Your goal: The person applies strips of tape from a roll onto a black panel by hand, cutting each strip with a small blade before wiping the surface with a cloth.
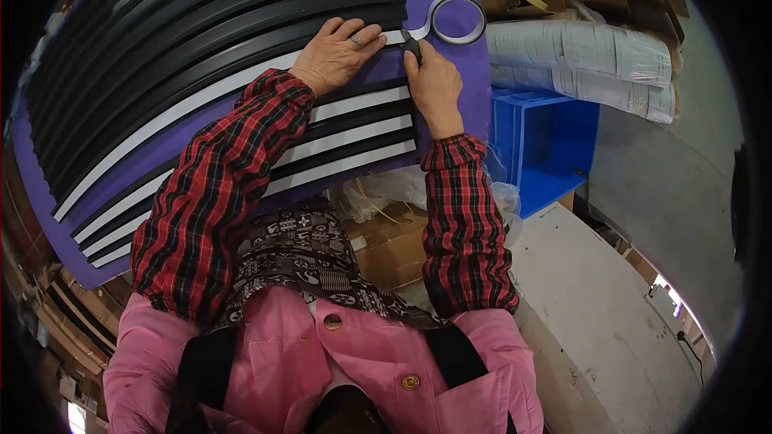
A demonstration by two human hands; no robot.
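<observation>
the big thing to look for is the ring of tape, the roll, lying on the purple counter. a tail of white tape runs from the roll's left side onto the taped strip, which stretches far off to the left of the roll. the left hand is left of the roll, palm down, with its fingers close together on the taped strip near its end. i cannot tell if its fingertips pinch anything. the right hand is just below the roll, closed around a small dark cutter, with the tip at the tape where the strip ends.

it looks like the tape is being cut there. to do that well, the left hand should press down firmly so the tape lies flat and does not slide. the cutter should meet the tape right at the strip's end and go straight across, so the edge comes out neat. the tail should be a bit tight, as loose tape may fold or stick to itself. the left fingers are best kept back from the sharp part.

three more strips with white tops lie below and left of the roll. lots of plain black strips lie up and left of it. a blue crate sits below and right of the roll.
</observation>
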